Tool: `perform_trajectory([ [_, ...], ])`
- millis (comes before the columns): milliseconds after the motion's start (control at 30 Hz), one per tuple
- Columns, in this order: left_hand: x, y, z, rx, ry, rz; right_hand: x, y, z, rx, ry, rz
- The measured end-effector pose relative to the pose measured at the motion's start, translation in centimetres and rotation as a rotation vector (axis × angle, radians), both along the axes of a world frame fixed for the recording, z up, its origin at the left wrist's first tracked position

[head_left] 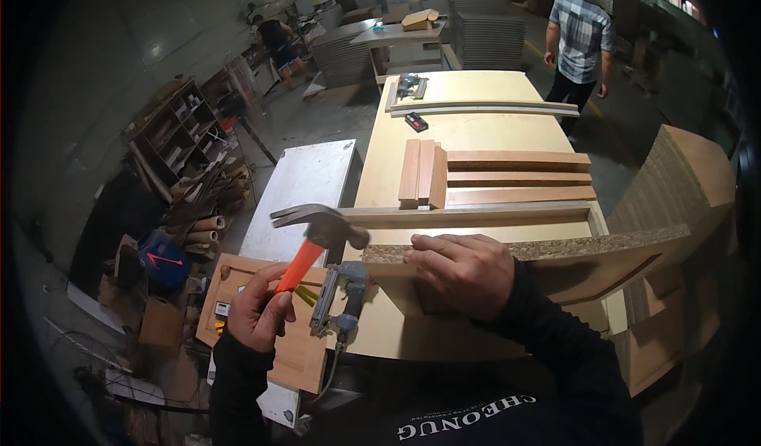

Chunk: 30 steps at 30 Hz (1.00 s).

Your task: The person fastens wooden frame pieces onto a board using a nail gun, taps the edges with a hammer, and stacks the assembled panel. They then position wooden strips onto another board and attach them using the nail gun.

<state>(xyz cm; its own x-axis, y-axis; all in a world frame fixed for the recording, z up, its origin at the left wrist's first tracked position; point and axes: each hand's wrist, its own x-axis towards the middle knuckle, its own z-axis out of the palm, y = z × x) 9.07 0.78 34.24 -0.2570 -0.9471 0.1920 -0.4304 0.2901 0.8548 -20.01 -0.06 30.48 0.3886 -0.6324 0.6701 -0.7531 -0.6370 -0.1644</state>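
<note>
My left hand [258,311] is closed around the orange handle of a claw hammer [300,265]. The hammer is raised, its metal head just left of the near end of a chipboard panel [598,248]. That panel stands on edge, with its rough core facing up. Over its top edge my right hand [469,273] grips it, fingers bent across the core. Below the hammer head, a pneumatic nail gun [349,295] with a hose lies by the bench edge. Behind the panel a pale rectangular frame [476,214] lies on the workbench [483,138].
Wooden strips [519,178] lie mid-bench, beyond them a small black box [415,122] and another nail gun [411,87]. Left are a white table [305,184] and a wooden door panel [300,359]. Stacked boards [674,180] rise at right. One person [580,42] stands behind the bench, another [277,42] farther left.
</note>
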Motion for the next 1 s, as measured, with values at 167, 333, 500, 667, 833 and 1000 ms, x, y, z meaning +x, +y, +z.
perform_trajectory([
  [167,-1.2,0.2,2.3,-0.111,-0.251,-0.089,-0.1,-0.4,-0.1,-0.037,-0.024,0.026],
  [333,-1.3,-0.7,3.3,-0.325,-0.462,-0.063,-0.2,-0.6,0.0,-0.022,-0.016,0.015],
  [500,-1.6,0.1,4.8,-0.179,0.140,0.124,-0.2,-0.7,0.2,-0.010,-0.005,-0.007],
  [667,-1.6,-0.9,4.0,-0.322,-0.547,-0.122,0.0,-0.6,0.3,0.014,-0.030,0.006],
  [833,-1.3,0.8,4.8,-0.264,0.123,0.168,0.0,-0.6,0.1,-0.012,-0.026,-0.003],
  [1000,-1.7,-0.1,3.7,-0.256,-0.556,-0.120,-0.2,-0.5,0.2,0.007,-0.049,-0.006],
])
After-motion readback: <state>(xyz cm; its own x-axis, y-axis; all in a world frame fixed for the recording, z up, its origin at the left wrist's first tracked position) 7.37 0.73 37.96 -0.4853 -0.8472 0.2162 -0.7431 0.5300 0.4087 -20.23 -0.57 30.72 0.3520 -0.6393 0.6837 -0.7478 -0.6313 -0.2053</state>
